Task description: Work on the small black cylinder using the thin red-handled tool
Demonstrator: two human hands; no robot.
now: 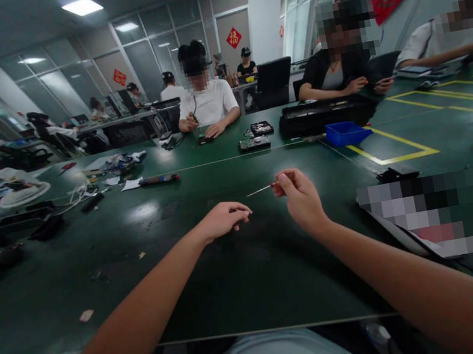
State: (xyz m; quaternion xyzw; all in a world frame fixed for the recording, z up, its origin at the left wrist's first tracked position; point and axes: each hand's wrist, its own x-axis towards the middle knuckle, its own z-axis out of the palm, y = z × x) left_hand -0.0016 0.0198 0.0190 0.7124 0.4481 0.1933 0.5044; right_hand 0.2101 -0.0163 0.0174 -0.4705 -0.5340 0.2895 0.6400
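My right hand [301, 196] is closed around the handle of a thin screwdriver [258, 191], whose metal shaft points left above the green table [239, 298]. To the left of its tip, my left hand [226, 218] has its thumb and fingers pinched together. Whatever it may hold between the fingertips is too small to make out. The two hands are apart, and the screwdriver tip does not touch the left hand.
Beyond my hands lie hard drives [253, 144], a blue bin [346, 133] and a long black case [326, 115]. A marker-like tool [158, 180] and clutter are to the left. A blurred-out stack [413, 219] sits right. People work across the table.
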